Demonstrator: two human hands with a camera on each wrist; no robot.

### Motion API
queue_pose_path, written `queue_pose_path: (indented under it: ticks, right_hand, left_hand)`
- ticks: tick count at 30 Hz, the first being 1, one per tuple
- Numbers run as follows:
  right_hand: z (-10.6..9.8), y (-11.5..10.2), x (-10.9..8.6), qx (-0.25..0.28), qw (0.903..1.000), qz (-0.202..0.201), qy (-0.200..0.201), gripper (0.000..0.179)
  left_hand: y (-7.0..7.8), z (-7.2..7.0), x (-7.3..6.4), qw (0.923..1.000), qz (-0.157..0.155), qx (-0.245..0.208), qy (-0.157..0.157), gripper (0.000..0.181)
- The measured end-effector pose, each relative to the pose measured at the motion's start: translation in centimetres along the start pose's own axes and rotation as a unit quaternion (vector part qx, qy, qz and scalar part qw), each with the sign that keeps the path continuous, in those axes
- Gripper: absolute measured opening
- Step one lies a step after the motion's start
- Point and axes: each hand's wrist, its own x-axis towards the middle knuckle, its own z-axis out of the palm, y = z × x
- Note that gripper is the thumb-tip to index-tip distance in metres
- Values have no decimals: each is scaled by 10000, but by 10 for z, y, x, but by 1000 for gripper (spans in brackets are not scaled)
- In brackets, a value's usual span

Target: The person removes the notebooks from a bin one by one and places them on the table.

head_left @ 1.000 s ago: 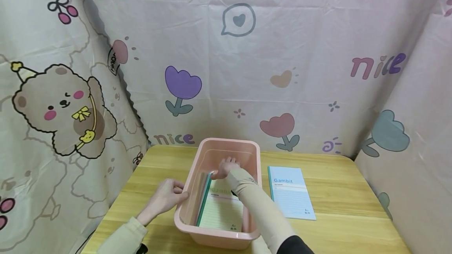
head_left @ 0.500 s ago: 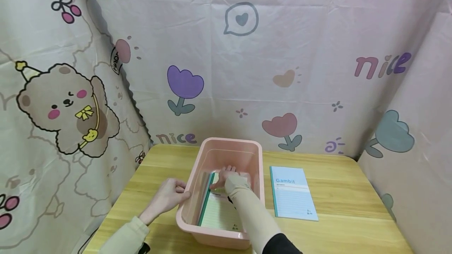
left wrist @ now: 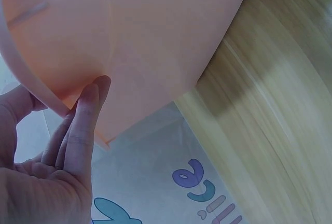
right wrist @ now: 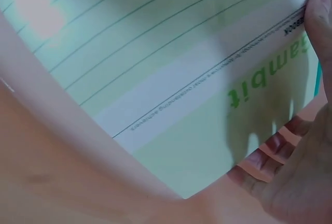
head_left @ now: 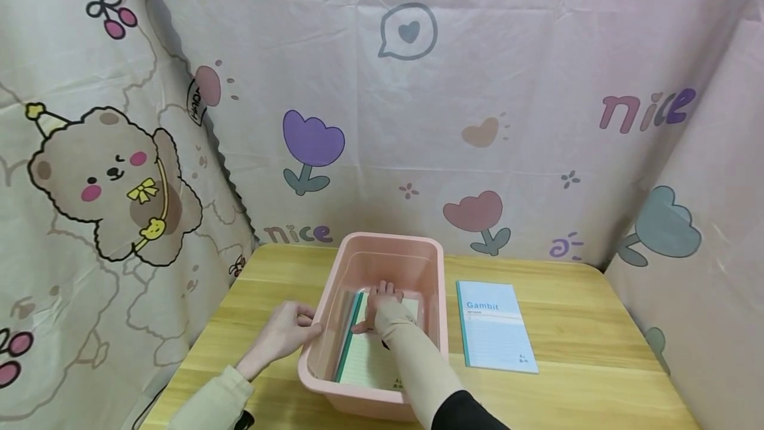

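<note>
A pink plastic bin (head_left: 390, 243) stands on the table. My left hand (head_left: 286, 334) pinches its left rim; in the left wrist view the thumb is outside and the fingers (left wrist: 83, 125) are inside. My right hand (head_left: 382, 304) is down in the bin at a pale green Gambit notebook (head_left: 364, 357) with a teal spine. In the right wrist view the thumb (right wrist: 320, 19) lies over the spine side of the notebook (right wrist: 171, 79) and the other fingers curl at its top edge. My forearm hides part of its cover in the head view.
A light blue Gambit notebook (head_left: 495, 327) lies flat on the wooden table (head_left: 573, 330), right of the bin. A patterned cloth (head_left: 382, 118) hangs behind the table and along both sides.
My right hand has drawn back slightly toward me over the green notebook, its thumb shifting down along the spine. The left hand stays on the bin's rim. The head view has shifted slightly.
</note>
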Motion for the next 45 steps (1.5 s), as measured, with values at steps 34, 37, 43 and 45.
queue_pose_path:
  ticks: [34,37,43,45]
  right_hand:
    - [4,-1,9,-505,9922,-460,1044,107]
    - [4,-1,11,-486,9920,-444,1080,108]
    - [2,0,13,-643,9900,-491,1158,107]
    - [1,1,14,-592,9895,-557,1194,107]
  left_hand:
    - [-2,-1,-2,9994,278,-92,-167,28]
    - [-1,-1,-2,9993,310,-99,-162,28]
    - [-1,-1,-2,9991,360,-130,-173,28]
    - [-1,0,-2,9992,341,-131,-177,29]
